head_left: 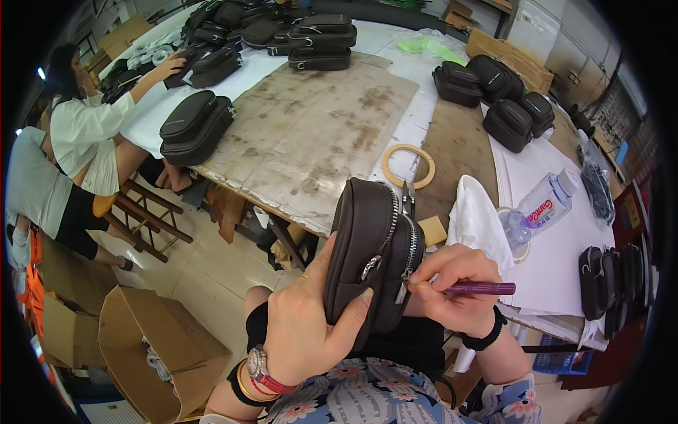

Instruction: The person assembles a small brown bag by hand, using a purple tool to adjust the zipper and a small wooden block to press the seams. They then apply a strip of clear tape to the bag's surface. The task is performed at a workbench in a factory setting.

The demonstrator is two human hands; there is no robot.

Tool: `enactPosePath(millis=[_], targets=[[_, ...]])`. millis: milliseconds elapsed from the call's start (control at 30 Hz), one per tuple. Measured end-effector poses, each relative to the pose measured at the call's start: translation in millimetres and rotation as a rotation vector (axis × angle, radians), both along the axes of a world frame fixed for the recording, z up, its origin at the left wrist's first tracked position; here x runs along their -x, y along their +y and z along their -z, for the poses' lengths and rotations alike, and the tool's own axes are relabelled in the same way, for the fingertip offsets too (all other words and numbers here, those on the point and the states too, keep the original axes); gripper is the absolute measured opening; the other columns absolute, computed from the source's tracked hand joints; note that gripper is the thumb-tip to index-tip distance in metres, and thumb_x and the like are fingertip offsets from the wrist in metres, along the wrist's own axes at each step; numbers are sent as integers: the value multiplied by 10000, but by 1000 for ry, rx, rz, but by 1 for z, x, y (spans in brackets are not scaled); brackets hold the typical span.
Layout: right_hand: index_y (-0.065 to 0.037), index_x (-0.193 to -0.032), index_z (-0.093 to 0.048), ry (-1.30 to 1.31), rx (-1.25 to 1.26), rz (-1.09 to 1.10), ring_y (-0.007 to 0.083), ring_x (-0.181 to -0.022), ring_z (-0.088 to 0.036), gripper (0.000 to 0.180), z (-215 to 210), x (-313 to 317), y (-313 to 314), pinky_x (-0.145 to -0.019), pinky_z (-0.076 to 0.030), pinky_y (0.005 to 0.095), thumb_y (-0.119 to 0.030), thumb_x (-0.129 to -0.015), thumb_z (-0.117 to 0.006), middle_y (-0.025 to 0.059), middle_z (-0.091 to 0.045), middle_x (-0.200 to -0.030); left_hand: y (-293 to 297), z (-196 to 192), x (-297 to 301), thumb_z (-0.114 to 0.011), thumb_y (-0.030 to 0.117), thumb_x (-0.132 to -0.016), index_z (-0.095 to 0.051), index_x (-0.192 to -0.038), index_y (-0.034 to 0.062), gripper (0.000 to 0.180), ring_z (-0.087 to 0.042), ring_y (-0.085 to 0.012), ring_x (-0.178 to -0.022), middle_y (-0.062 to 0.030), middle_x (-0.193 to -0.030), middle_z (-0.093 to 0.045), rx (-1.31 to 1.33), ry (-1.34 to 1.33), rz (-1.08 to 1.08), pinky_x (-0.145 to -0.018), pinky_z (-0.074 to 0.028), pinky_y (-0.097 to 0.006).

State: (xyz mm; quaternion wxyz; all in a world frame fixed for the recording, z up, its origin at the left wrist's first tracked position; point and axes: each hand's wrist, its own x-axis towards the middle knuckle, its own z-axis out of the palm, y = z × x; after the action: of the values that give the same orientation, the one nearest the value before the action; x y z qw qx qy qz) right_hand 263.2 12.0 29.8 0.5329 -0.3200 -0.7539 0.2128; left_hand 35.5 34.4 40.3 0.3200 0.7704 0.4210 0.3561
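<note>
A small dark brown zippered bag (pixel 367 240) is held upright over my lap, at the table's near edge. My left hand (pixel 304 314) wraps round its left side, the thumb pressed on the side panel below a metal ring. Two silver zippers curve along the bag. At its right, my right hand (pixel 455 286) pinches a slim purple pen-like tool (pixel 484 288), its fingertips beside the zipper pull (pixel 402 291). The tip of the tool is hidden by the fingers. Just behind the bag, the metal jaws of a tool (pixel 409 194) stick up, partly hidden.
On the table lie a tape roll (pixel 408 167), a yellowish block (pixel 433 230), a white cloth (pixel 477 219) and a plastic bottle (pixel 547 201). Dark bags (pixel 198 127) stand around the table. A co-worker (pixel 88 127) sits at left. A cardboard box (pixel 162 346) is on the floor.
</note>
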Motion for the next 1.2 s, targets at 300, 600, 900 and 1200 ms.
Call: enactPosePath(millis=[300,600,900,1200], targets=[[-66,-728,-610,146,53,98,196,-694,-656,191,4,10,-1,-609,-512,265,52,-722,-761,76,-709,-825,0,-3,0,-663,263,-858,-421,-1360,-138,686,-710,-368,-749,-237,-899,-704,29,10,-5,-678,-560,-395],[-94,-765,-541,-18,-65,-17,235,-720,-678,238,3,-2,4,-652,-541,321,60,-738,-720,137,-700,-837,0,-4,0,-665,267,-858,-423,-1370,-121,687,-713,-369,-781,-237,-909,-705,24,21,-8,-701,-565,-394],[-104,-792,-596,85,-44,-2,214,-702,-683,253,8,0,7,-622,-537,287,64,-695,-759,76,-707,-815,0,-4,0,-672,266,-857,-420,-1370,-124,691,-712,-373,-764,-238,-885,-703,14,28,-13,-684,-564,-402],[-97,-778,-554,17,46,5,193,-671,-660,245,-8,-2,6,-593,-516,279,41,-724,-749,81,-687,-789,-1,0,-1,-671,272,-860,-423,-1362,-133,691,-711,-373,-773,-242,-897,-701,-18,10,-11,-689,-562,-401]])
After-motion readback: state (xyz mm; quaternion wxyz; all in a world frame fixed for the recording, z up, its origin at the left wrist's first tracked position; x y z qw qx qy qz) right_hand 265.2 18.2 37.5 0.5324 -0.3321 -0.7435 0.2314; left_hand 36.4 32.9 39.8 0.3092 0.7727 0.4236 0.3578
